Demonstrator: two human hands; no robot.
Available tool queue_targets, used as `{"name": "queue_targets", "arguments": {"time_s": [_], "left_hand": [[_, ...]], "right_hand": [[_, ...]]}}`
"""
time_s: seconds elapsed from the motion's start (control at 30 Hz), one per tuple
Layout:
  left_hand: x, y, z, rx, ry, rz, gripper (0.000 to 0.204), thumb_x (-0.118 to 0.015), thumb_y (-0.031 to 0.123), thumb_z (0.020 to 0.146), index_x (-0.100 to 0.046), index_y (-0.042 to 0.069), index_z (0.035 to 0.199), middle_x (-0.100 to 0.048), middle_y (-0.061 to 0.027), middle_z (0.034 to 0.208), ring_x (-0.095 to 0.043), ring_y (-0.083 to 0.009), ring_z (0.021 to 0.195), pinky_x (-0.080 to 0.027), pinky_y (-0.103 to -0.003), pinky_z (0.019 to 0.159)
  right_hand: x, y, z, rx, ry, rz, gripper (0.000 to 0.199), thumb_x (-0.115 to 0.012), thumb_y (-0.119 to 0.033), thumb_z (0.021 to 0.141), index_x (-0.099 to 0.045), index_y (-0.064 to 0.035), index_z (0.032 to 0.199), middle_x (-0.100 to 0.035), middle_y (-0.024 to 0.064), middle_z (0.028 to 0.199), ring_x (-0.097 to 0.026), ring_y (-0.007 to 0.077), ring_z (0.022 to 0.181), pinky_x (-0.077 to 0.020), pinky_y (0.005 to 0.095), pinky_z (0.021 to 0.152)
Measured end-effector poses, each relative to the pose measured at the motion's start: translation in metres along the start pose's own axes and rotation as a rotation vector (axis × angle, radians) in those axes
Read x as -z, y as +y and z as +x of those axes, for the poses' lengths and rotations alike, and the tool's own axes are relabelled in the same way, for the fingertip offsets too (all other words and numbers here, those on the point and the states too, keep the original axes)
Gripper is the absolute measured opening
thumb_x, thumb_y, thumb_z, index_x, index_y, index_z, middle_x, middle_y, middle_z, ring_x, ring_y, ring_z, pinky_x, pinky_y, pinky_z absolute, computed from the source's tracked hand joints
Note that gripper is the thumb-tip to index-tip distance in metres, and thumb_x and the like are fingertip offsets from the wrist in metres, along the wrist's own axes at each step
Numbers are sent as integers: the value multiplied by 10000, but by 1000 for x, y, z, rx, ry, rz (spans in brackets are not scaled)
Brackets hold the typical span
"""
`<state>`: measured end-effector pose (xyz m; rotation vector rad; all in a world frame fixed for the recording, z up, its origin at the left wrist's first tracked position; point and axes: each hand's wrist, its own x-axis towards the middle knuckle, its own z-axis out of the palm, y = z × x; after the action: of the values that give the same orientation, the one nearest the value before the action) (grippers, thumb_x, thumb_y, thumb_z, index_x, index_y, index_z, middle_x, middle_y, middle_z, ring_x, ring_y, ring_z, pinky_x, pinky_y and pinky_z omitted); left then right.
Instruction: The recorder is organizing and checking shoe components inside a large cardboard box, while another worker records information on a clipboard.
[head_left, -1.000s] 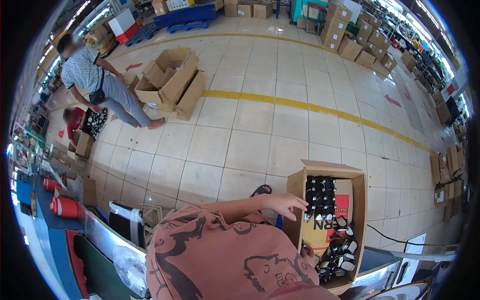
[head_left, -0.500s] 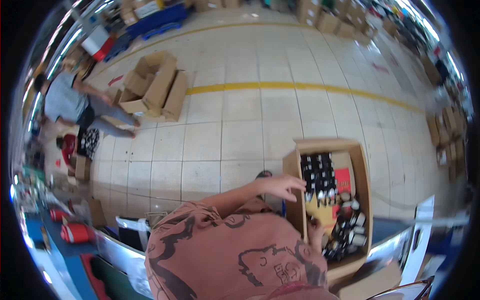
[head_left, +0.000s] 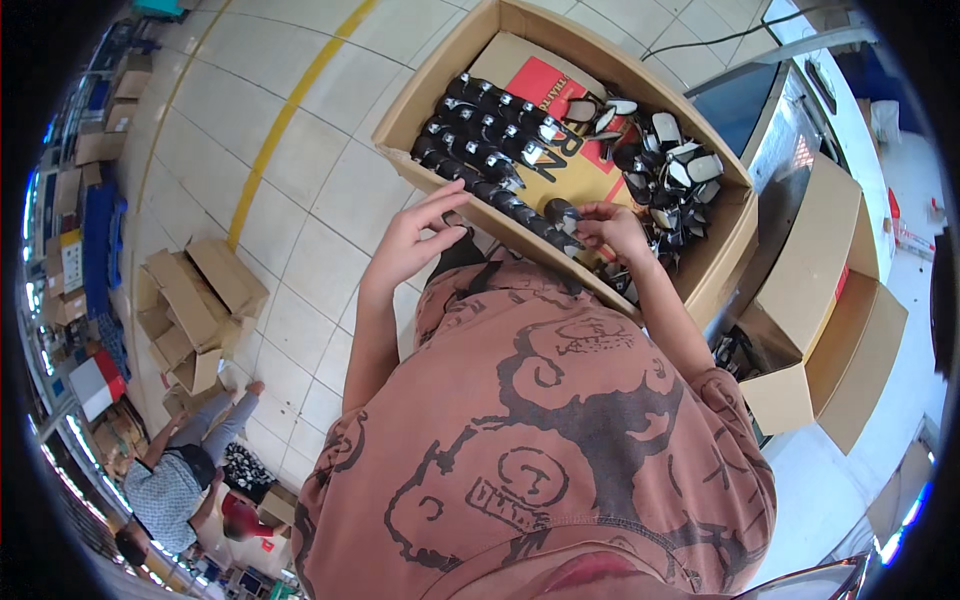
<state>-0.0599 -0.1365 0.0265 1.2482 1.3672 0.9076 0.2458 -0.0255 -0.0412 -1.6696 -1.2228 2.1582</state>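
Just above and right of centre, inside a brown cardboard box [head_left: 440, 80], the right hand [head_left: 612, 230] pinches a small, rounded, plastic-looking black piece [head_left: 561, 212], seemingly light, stiff and slippery, probably best held by its edges. Left of centre, the left hand [head_left: 410, 240] has an open grip.

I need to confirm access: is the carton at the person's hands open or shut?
Open: no flaps cover the carton, rows of black pieces show inside, and the right hand is within it.
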Motion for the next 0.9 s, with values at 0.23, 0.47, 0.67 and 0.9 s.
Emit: {"name": "queue_targets", "arguments": {"time_s": [0.23,0.47,0.67,0.9], "left_hand": [[6,9,4,92,-36,-19,390,-646,46,762,-595,83,1147,-531,-69,1261,-461,-35,615,-429,-195,595],[28,41,35,222,-234,222,360,-644,157,791,-597,91,1142,-628,-80,1084,-475,-57,584,-425,-201,567],[29,50,83,129,-375,358,366,-642,193,792,-588,66,1130,-658,-124,951,-632,-195,754,-490,-292,663],[30,69,127,38,-505,549,346,-629,192,786,-596,52,1100,-661,-116,893,-636,-217,741,-488,-294,664]], "right_hand": [[0,-2,-2,33,-83,216,231,-628,-28,783,-607,-9,1013,-636,32,823,-600,90,674,-471,189,570],[27,1,-27,73,53,-452,211,-578,19,737,-599,22,947,-608,40,730,-591,97,638,-480,233,557],[15,3,-27,76,58,-796,276,-561,23,649,-632,-11,913,-647,127,752,-634,238,715,-480,331,653],[-9,3,-43,198,269,-1217,146,-632,-165,693,-666,-82,808,-645,114,802,-629,275,797,-497,381,709]]}}
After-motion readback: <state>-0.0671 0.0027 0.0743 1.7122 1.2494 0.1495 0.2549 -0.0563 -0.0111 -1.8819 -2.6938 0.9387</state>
